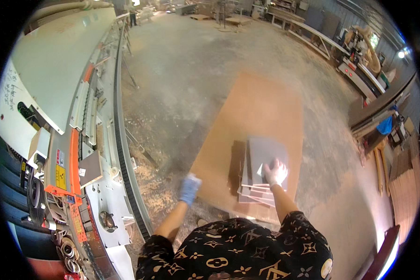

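Observation:
A stack of grey panels (267, 156) with pale edges lies on a large brown sheet (259, 102) in front of me; its layers are slightly fanned at the near end. My right hand (276, 172), in a whitish glove, rests on the top panel with its fingers spread. Beside it on that panel is a small white patch (259, 170), perhaps a label. Off to the left, my left hand (189, 187) in a blue glove hangs near the brown sheet's edge, apart from the stack. Motion smears its fingers, and I cannot make out whether it holds anything.
Along my left runs a long machine (74, 163) with orange parts and a black-edged rail; a small grey panel (91, 169) with a label sits on it. Sawdust (158, 198) litters the floor beside it. At right stand a workbench machine (361, 77) and stacked brown boards (405, 182).

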Available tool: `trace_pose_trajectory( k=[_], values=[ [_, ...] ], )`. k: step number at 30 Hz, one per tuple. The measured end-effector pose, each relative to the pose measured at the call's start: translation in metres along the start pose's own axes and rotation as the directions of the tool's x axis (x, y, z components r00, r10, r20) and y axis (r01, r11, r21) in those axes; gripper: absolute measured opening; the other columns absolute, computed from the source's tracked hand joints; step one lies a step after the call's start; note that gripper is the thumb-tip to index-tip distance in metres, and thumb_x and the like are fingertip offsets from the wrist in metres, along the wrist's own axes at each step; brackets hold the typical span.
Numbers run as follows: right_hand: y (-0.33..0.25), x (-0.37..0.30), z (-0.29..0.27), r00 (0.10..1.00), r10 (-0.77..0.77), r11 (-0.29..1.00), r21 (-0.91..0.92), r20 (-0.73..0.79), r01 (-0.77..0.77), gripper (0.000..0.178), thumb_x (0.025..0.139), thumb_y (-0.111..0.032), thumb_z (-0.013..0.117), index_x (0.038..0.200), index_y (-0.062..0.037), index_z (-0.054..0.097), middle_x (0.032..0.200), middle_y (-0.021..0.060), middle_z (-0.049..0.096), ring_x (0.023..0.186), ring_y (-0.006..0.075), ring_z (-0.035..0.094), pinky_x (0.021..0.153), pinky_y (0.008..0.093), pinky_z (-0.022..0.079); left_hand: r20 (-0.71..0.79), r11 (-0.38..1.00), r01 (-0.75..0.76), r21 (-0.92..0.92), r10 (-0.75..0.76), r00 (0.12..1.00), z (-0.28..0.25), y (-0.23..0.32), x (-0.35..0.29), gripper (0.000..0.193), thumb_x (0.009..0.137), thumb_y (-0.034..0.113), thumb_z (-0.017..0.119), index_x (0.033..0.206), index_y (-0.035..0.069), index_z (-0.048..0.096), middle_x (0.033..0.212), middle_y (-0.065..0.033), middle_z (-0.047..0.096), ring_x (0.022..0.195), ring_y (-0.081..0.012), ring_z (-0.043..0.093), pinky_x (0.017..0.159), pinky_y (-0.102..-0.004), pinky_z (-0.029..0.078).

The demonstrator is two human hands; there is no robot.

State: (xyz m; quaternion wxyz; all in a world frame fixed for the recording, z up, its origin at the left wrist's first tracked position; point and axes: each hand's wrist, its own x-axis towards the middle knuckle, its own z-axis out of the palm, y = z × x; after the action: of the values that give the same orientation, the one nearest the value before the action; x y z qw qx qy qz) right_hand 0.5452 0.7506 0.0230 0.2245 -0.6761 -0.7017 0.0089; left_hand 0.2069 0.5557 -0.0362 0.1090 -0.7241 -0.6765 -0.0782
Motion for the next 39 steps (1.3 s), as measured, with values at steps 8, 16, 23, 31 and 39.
trace_pose_trajectory(
  k=[8, 16, 23, 31, 39],
  values=[
    [-0.049, -0.065, -0.003, 0.951, -0.279, 0.931, 0.282, 0.134, 0.233, 0.047, 0.062, -0.037, 0.07, 0.103, -0.016, 0.06, 0.102, 0.0092, 0.059, 0.103, 0.0289, 0.048, 0.094, 0.0427, 0.035, 0.727, -0.457, 0.566, -0.686, -0.418, 0.545, 0.03, 0.185, 0.06, 0.046, 0.078, 0.035, 0.066, 0.113, 0.006, 0.056, 0.096, -0.0065, 0.062, 0.085, -0.0155, 0.057, 0.076, -0.0314, 0.046],
    [-0.062, -0.081, 0.042, 0.855, -0.417, 0.5, 0.864, 0.308, -0.067, 0.037, 0.077, -0.017, 0.066, 0.11, -0.004, 0.057, 0.106, 0.0157, 0.057, 0.099, 0.0283, 0.054, 0.089, 0.0362, 0.042, 0.334, -0.244, 0.448, -0.86, -0.933, 0.135, -0.078, 0.093, -0.04, 0.037, 0.085, 0.023, 0.054, 0.114, 0.001, 0.047, 0.097, -0.0113, 0.058, 0.084, -0.0205, 0.056, 0.072, -0.0352, 0.047],
    [-0.11, -0.115, -0.011, 0.546, -0.478, 0.411, 0.724, 0.689, -0.554, 0.033, 0.085, -0.008, 0.057, 0.118, -0.0082, 0.05, 0.089, -0.002, 0.053, 0.069, 0.0058, 0.047, 0.059, 0.0204, 0.043, 0.148, -0.197, 0.074, -0.978, -0.896, -0.419, -0.14, -0.009, -0.185, 0.038, 0.08, 0.023, 0.064, 0.109, 0.002, 0.051, 0.093, -0.0038, 0.058, 0.085, -0.0126, 0.051, 0.074, -0.0281, 0.042],
    [-0.134, -0.133, 0.03, 0.507, -0.579, 0.509, 0.769, 0.639, -0.388, 0.037, 0.085, -0.006, 0.056, 0.12, 0.002, 0.049, 0.12, 0.0101, 0.051, 0.107, 0.0186, 0.047, 0.095, 0.0311, 0.037, 0.145, -0.085, -0.12, -0.989, -0.704, -0.695, -0.142, -0.111, -0.292, 0.057, 0.083, 0.027, 0.062, 0.126, -0.001, 0.039, 0.115, -0.014, 0.055, 0.103, -0.0226, 0.053, 0.087, -0.0331, 0.042],
    [-0.153, -0.148, 0.018, 0.514, -0.558, 0.532, 0.756, 0.651, -0.381, 0.037, 0.085, -0.01, 0.057, 0.119, 0.0032, 0.048, 0.118, 0.0112, 0.051, 0.106, 0.0173, 0.048, 0.094, 0.0302, 0.038, 0.221, -0.027, -0.253, -0.967, -0.579, -0.784, -0.127, -0.213, -0.345, 0.057, 0.079, 0.031, 0.066, 0.124, 0.005, 0.045, 0.104, -0.0119, 0.06, 0.087, -0.0207, 0.059, 0.076, -0.0337, 0.047]
  ],
)
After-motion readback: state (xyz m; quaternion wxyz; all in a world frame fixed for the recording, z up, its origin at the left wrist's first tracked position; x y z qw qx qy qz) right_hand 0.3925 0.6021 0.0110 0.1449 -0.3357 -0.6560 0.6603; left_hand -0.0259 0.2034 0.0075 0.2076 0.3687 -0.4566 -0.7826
